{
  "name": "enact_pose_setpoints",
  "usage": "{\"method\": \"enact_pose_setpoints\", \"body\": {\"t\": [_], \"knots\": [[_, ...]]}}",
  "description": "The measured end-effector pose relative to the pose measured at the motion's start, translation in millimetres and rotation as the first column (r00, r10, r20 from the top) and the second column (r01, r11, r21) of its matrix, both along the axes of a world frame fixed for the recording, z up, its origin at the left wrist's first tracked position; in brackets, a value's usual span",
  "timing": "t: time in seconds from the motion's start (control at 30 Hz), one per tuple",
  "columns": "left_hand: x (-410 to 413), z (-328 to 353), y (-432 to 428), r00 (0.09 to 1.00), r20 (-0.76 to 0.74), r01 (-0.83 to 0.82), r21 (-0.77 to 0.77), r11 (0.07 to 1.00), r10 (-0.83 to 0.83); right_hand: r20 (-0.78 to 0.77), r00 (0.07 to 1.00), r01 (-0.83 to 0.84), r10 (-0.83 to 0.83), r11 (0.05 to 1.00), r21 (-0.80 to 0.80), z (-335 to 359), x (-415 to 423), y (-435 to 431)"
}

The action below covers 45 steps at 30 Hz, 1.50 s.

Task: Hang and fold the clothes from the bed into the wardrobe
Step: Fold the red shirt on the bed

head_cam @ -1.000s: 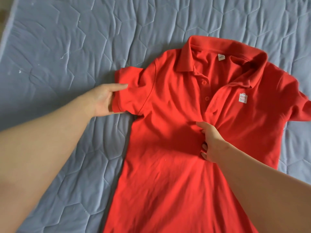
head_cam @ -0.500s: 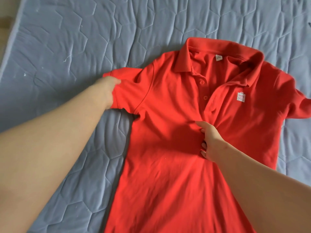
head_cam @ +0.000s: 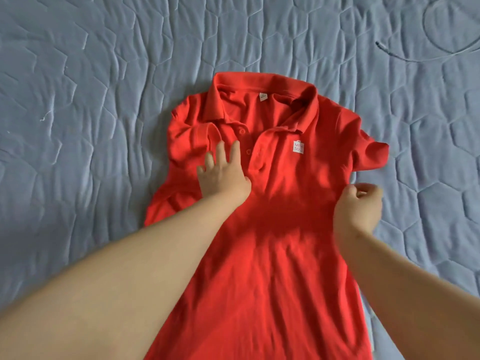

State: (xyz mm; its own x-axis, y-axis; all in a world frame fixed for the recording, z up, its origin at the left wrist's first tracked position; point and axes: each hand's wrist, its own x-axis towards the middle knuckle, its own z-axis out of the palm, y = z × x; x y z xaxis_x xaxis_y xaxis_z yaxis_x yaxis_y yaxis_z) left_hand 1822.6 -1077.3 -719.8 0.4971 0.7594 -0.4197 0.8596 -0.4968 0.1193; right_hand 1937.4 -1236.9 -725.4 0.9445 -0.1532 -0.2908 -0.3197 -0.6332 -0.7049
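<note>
Head view: red polo shirt (head_cam: 272, 255) lies face up on the bed (head_cam: 91, 100), on a blue-grey quilted cover, roughly midway across the visible surface. Its collar (head_cam: 259, 84) points toward the bed's far side, and its hem runs off toward the near edge, out of frame. The sleeve (head_cam: 192, 141) on the left lies folded inward over the chest, with its cuff just beside the button placket (head_cam: 242, 131). The other sleeve (head_cam: 371, 154) sticks out flat toward the bed's right side. A white logo patch (head_cam: 298, 146) sits on the chest and a small neck tag (head_cam: 263, 96) inside the collar. Left hand (head_cam: 223, 178): fingers straight and spread, palm down, pressing on the shirt just below the folded sleeve, gripping nothing. Right hand (head_cam: 359, 209): at the shirt's right side edge just under the flat sleeve, fingers curled; blurred, so whether it pinches cloth cannot be told. A thin looped cable (head_cam: 405, 57) lies toward the far right of the bed, well apart from the shirt.
</note>
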Motion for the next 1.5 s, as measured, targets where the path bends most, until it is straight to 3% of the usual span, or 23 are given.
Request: {"method": "enact_pose_setpoints", "body": {"t": [0.1,0.17,0.27,0.4,0.53,0.67,0.77,0.8,0.9,1.0,1.1,1.17,1.23,1.27,1.33,1.37,1.43,1.5], "knots": [[19,-1,-26,0.963,0.157,0.230,-0.067,0.971,-0.218,-0.173,0.979,0.115,-0.104,0.992,0.055,-6,32,-10],[38,-5,-45,0.942,0.143,0.329,-0.200,0.923,-0.304,-0.345,0.937,0.142,-0.053,0.961,0.238,-11,48,-12],[58,-18,-56,0.947,-0.003,0.298,-0.363,0.883,-0.321,-0.447,0.892,0.139,0.073,0.895,0.424,-11,66,-10],[68,-29,-57,0.921,-0.145,0.283,-0.389,0.877,-0.362,-0.497,0.831,0.025,0.250,0.875,0.483,-9,85,-1],[72,-26,-57,0.914,-0.170,0.277,-0.406,0.871,-0.369,-0.638,0.730,0.156,0.246,0.848,0.506,-4,94,5],[73,-22,-52,0.916,-0.163,0.267,-0.433,0.861,-0.366,-0.726,0.640,0.471,0.251,0.618,0.630,6,93,-1],[71,-20,-52,0.925,-0.144,0.255,-0.447,0.857,-0.351,-0.756,0.649,0.677,0.086,0.387,0.626,10,88,-24],[72,-20,-53,0.928,-0.141,0.251,-0.447,0.859,-0.344,-0.755,0.655,0.698,0.029,0.360,0.619,9,85,-34],[70,-22,-55,0.937,-0.131,0.242,-0.427,0.871,-0.324,-0.741,0.671,0.665,-0.017,0.455,0.592,6,77,-54],[67,-25,-57,0.947,-0.097,0.240,-0.422,0.874,-0.307,-0.664,0.746,0.609,-0.060,0.466,0.642,9,86,-47],[69,-26,-55,0.963,-0.085,0.194,-0.439,0.877,-0.256,-0.491,0.869,0.433,-0.066,0.583,0.687,25,102,-25],[76,-24,-53,0.989,-0.040,0.111,-0.417,0.902,-0.141,-0.386,0.919,0.244,0.074,0.662,0.709,35,105,-11],[85,-23,-54,0.999,0.040,0.018,-0.371,0.928,-0.004,-0.405,0.889,0.166,0.213,0.674,0.720,37,100,-5],[88,-22,-54,0.997,0.074,-0.006,-0.364,0.932,0.035,-0.460,0.858,0.209,0.230,0.662,0.720,35,97,-4],[90,-24,-55,0.994,0.104,0.015,-0.386,0.922,0.028,-0.590,0.790,0.358,0.164,0.658,0.663,28,92,-6],[88,-25,-55,0.995,0.095,0.041,-0.401,0.915,-0.003,-0.624,0.768,0.365,0.145,0.702,0.612,24,89,-8],[83,-29,-53,0.996,0.062,0.090,-0.415,0.905,-0.070,-0.622,0.752,0.168,0.219,0.849,0.502,14,84,-12],[80,-32,-52,0.993,0.044,0.120,-0.424,0.898,-0.112,-0.601,0.715,-0.094,0.357,0.901,0.423,6,80,-12]]}}
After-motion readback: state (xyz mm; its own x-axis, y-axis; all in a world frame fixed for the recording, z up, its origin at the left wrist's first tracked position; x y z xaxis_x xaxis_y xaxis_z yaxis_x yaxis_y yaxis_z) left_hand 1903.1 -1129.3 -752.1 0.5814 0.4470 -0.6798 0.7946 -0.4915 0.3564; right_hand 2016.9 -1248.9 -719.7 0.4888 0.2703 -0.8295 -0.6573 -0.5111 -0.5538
